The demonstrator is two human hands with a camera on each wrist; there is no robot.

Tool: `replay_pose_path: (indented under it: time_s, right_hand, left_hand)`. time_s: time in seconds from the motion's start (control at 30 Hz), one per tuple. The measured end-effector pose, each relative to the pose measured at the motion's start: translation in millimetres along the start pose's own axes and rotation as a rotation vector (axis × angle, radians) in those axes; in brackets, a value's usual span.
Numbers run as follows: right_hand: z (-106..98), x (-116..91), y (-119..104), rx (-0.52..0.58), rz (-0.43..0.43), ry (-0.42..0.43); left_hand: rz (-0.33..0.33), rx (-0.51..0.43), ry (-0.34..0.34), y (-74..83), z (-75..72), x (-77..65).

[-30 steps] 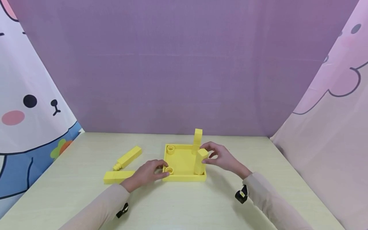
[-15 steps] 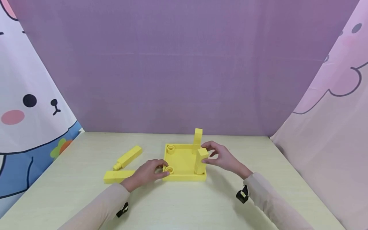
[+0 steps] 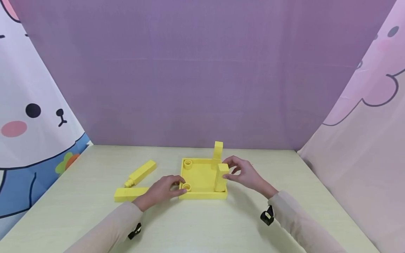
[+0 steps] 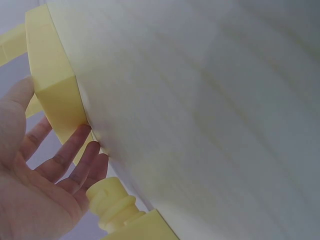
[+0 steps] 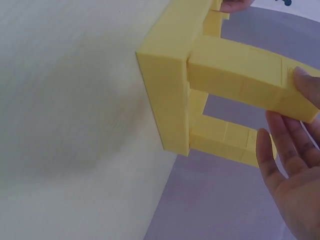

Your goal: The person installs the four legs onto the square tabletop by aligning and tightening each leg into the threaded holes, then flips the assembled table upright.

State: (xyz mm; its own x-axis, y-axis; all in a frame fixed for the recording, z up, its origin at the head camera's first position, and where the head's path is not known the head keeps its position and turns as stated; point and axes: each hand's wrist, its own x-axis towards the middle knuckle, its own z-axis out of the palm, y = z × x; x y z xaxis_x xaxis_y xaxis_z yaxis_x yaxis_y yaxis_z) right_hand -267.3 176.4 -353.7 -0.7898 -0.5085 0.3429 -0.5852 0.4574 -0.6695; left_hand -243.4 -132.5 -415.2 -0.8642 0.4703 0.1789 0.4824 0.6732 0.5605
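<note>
An upside-down yellow toy table top (image 3: 200, 177), square and rimmed, lies on the table. At its near left corner my left hand (image 3: 162, 189) grips the rim, thumb over the edge and fingers along the outer side (image 4: 62, 107). My right hand (image 3: 245, 172) pinches the upper end of a square yellow table leg (image 3: 221, 175) between thumb and fingers. That leg stands upright in the near right corner, with a thin gap at its foot in the right wrist view. Another upright leg (image 3: 218, 150) occupies the far right corner. Round sockets (image 3: 188, 164) show in both left corners.
Two loose yellow legs lie to the left: one slanted leg (image 3: 142, 172) with a threaded end, and one leg (image 3: 129, 194) partly behind my left forearm. A purple cloth (image 3: 196, 77) hangs behind the pale table (image 3: 190, 228); printed curtains flank both sides.
The near right leg has turned slightly and stands straighter under my right fingers, which have shifted a little to the right. My left hand keeps its place on the rim.
</note>
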Motion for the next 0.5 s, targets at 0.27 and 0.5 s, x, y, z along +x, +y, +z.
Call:
replay_pose_path:
  time_s: [0.27, 0.5]
  right_hand:
    - [9.9, -4.2, 3.8, -0.013, -0.011, 0.114]
    - [11.2, -4.9, 2.6, -0.032, -0.013, 0.127]
  left_hand:
    - [-0.004, 0.009, 0.0, -0.6, 0.3, 0.3]
    - [-0.008, 0.015, 0.003, -0.4, 0.3, 0.2]
